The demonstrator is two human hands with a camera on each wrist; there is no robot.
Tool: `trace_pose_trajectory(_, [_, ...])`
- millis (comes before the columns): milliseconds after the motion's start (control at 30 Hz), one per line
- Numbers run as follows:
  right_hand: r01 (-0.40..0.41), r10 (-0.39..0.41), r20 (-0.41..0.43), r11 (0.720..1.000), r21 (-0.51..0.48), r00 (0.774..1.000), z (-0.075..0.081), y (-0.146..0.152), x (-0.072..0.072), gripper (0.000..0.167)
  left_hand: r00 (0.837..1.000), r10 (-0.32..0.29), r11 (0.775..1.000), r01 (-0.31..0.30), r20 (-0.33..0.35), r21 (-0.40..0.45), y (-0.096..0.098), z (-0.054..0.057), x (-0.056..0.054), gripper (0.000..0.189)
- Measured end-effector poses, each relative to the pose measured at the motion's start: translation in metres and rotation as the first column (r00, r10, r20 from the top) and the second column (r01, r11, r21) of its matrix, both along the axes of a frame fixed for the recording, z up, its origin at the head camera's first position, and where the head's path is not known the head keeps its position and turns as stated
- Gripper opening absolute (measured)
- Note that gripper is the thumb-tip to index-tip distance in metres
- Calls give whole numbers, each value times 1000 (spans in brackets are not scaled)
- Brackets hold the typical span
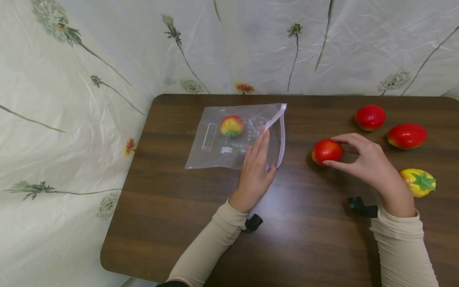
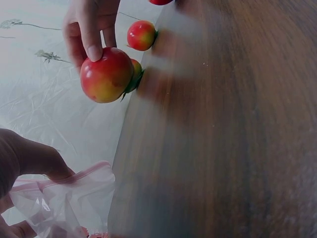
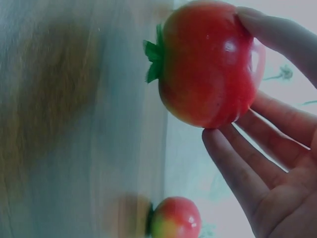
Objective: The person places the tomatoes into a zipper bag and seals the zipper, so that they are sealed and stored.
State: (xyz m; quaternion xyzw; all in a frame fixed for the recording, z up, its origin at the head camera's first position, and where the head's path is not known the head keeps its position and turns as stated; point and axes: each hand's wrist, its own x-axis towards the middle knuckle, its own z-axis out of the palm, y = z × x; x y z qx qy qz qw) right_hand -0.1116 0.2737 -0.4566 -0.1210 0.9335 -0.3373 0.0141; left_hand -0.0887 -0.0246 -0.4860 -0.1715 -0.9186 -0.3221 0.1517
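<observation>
My right hand (image 1: 376, 163) pinches a glossy red tomato-like fruit (image 1: 327, 152) between thumb and fingertips, just over the table. In the right wrist view, green leaves show at the base of this red fruit (image 3: 210, 64), which shades to yellow there. My left hand (image 1: 252, 175) grips one lip of a clear zip bag (image 1: 199, 157) with a pink-edged mouth. Seen from the left wrist, the thumb lies over the pink edge (image 2: 91, 173) with fingers on its other side. The bag lies flat, its mouth parted towards the right, and a red-and-yellow fruit (image 1: 232, 126) is inside.
On the brown table (image 1: 154, 207), two red fruits (image 1: 370, 117) lie beyond my right hand, and a yellow fruit with green leaves (image 1: 417, 182) is beside the right wrist. A flower-print sheet (image 1: 233, 48) hangs behind the table's far edge.
</observation>
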Motion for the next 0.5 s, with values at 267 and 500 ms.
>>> trace_pose_trajectory(267, [-10, 8, -45, 999, -32, 999, 1, -14, -1, 61, 1000, -4, 1000, 4, -13, -8, 0, 1, 0, 103])
trace_pose_trajectory(500, [-61, 59, -51, 997, -44, 997, 1, -25, -2, 60, 1000, -4, 1000, 4, 21, -7, -1, 3, 1, 103])
